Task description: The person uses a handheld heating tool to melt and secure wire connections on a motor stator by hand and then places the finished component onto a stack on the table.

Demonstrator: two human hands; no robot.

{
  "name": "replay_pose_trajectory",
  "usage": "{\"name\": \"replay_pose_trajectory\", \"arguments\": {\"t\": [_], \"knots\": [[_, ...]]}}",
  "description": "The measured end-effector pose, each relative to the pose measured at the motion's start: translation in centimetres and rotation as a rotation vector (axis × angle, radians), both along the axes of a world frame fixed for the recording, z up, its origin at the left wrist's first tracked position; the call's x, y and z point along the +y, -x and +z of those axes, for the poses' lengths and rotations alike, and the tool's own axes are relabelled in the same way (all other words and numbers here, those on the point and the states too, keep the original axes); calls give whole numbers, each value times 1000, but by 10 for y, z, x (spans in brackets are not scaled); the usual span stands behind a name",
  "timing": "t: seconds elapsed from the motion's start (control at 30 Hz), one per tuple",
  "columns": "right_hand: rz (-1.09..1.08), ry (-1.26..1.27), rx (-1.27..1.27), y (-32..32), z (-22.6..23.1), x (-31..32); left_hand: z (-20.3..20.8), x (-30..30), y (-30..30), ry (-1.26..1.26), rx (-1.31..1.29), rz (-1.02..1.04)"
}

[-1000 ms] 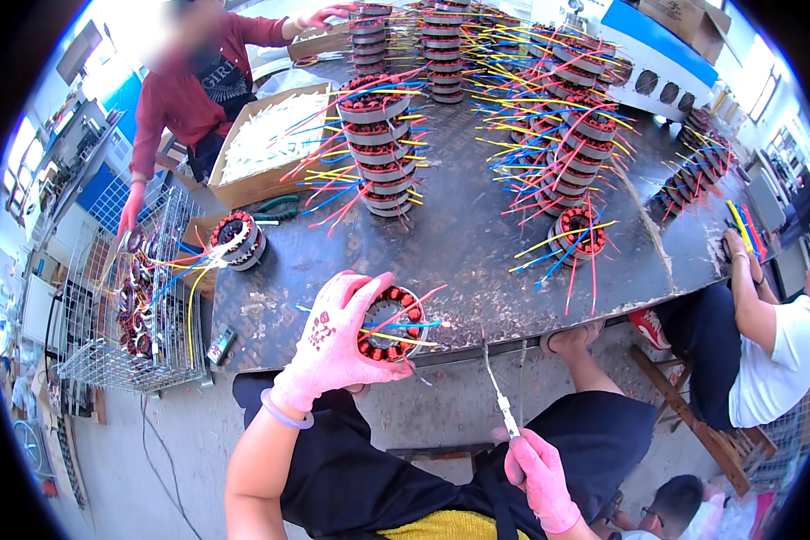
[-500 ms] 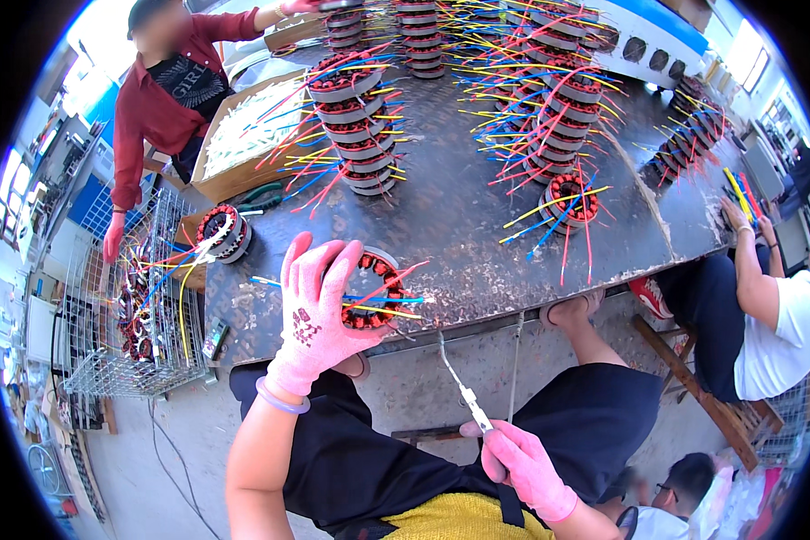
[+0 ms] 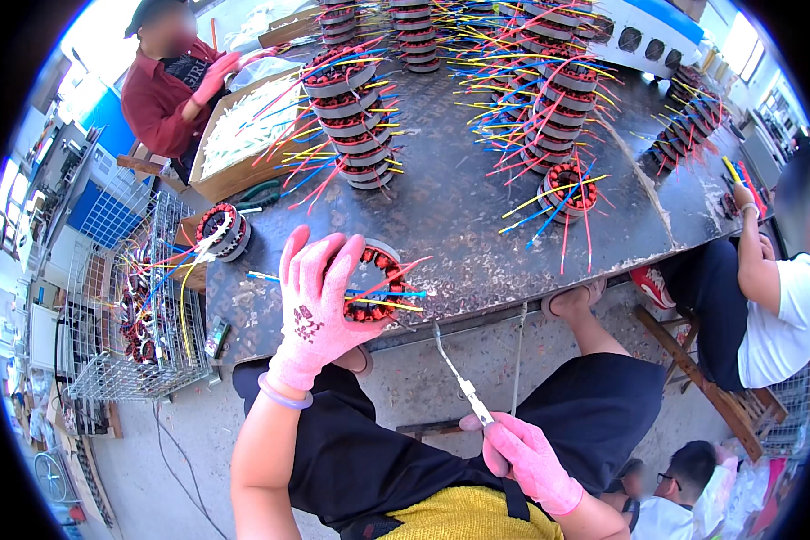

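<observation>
My left hand [image 3: 310, 310], in a pink glove, grips a motor stator [image 3: 382, 313] at the table's near edge. The fingers curl over its left side, and the thumb lies along its lower edge. The stator is a ring with red-wound coils inside; red, blue and yellow leads cross its opening. Below the table edge my right hand [image 3: 526, 459], also gloved in pink, is closed round a slim tool [image 3: 473, 401] with a white body and a thin, bent metal tip. That tip points up toward the table edge, just right of the stator and apart from it.
Tall stacks of stators [image 3: 355, 126] with loose leads stand across the dark table [image 3: 441, 202]. One single stator [image 3: 567, 192] sits at right, another [image 3: 223, 232] at left. A box of white sleeves [image 3: 252, 126] and a wire basket [image 3: 135, 333] are at left. Co-workers sit around.
My hands have hardly moved; the tool's tip has shifted slightly left and up toward the stator. The co-worker at upper left has drawn both hands in over the box. The right-hand co-worker leans in.
</observation>
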State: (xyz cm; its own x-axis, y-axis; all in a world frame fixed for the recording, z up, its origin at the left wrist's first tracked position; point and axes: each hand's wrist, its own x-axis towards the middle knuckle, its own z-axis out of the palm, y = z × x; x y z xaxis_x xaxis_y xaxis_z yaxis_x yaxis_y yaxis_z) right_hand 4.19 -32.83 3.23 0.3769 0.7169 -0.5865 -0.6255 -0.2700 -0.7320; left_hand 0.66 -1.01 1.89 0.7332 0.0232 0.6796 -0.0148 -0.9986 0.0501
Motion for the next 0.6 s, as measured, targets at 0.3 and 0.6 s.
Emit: {"name": "replay_pose_trajectory", "arguments": {"t": [0.3, 0.6], "knots": [[-1, -5, 5, 1, 1, 1, 2, 0, 1, -6, 10, 3], [14, 5, -43, 1, 3, 3, 1, -1, 1, -4, 4, 13]]}}
